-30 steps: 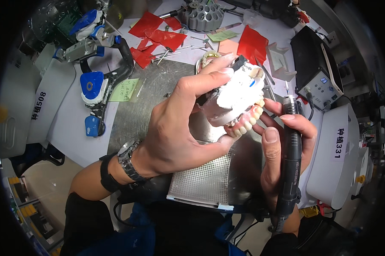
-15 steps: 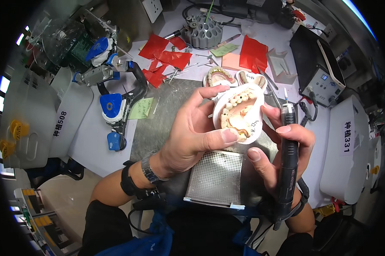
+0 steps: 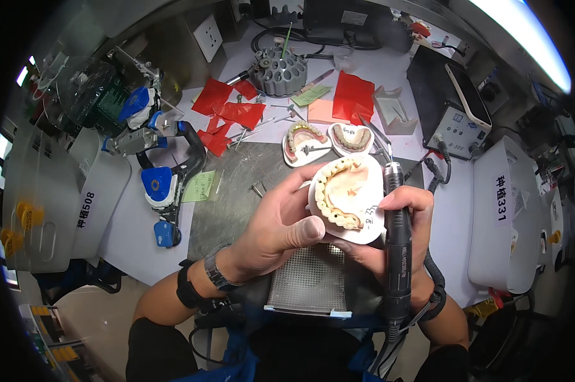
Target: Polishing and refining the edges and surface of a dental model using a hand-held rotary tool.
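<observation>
My left hand point(image 3: 275, 219) holds a white plaster dental model point(image 3: 362, 175) by its left side. The fingers reach behind it, and the thumb lies near its lower left edge. A curved row of cream-coloured teeth runs along the left of the model, several with small dark holes, and handwriting marks its right edge. My right hand point(image 3: 420, 223) is closed round a black dental handpiece point(image 3: 398, 254), held upright with its thin tip pointing up. The right thumb and forefinger are also at the model's lower and right edges. The tip is apart from the teeth.
Two smaller dental models point(image 3: 306, 137) stand behind, near red sheets point(image 3: 353, 95) and a grey bur holder point(image 3: 278, 76). An articulator point(image 3: 166, 181) with blue parts is on the left. A perforated metal plate point(image 3: 306, 283) lies under my hands. A control box point(image 3: 456, 124) and white bin point(image 3: 501, 219) flank the right.
The dental model has turned to show its teeth more from above. My left thumb has come off its front, and my right hand has moved left with the handpiece, against the model.
</observation>
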The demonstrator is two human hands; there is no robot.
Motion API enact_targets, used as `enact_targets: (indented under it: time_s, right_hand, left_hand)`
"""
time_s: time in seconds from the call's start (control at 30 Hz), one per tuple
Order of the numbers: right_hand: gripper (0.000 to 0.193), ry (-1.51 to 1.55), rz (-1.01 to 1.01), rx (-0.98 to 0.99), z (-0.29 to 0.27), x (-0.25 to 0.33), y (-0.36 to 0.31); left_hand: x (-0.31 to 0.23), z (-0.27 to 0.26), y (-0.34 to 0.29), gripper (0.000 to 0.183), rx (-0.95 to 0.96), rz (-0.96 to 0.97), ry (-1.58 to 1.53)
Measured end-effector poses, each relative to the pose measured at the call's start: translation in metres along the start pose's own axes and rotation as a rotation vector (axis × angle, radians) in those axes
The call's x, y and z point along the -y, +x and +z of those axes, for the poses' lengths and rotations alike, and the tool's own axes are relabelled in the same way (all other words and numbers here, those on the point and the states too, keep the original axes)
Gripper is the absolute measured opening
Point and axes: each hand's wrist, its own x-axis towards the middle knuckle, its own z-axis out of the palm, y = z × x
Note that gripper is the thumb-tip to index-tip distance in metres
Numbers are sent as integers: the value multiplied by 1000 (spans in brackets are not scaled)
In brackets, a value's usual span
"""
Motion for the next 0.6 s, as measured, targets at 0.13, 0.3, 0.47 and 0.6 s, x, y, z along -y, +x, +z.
enact_targets:
  time_s: [0.13,0.3,0.47,0.6]
  right_hand:
    - [68,418,141,-65,2,7,3]
    - [65,656,389,-91,-3,21,6]
    - [65,891,461,0,-6,12,5]
    - [62,1007,491,45,-1,9,2]
  left_hand:
    - [-6,-2,-3,87,29,69,199]
    - [-3,-17,2,82,48,229,464]
    - [-3,-1,7,99,11,295,210]
    - [-11,1,1,110,81,126,307]
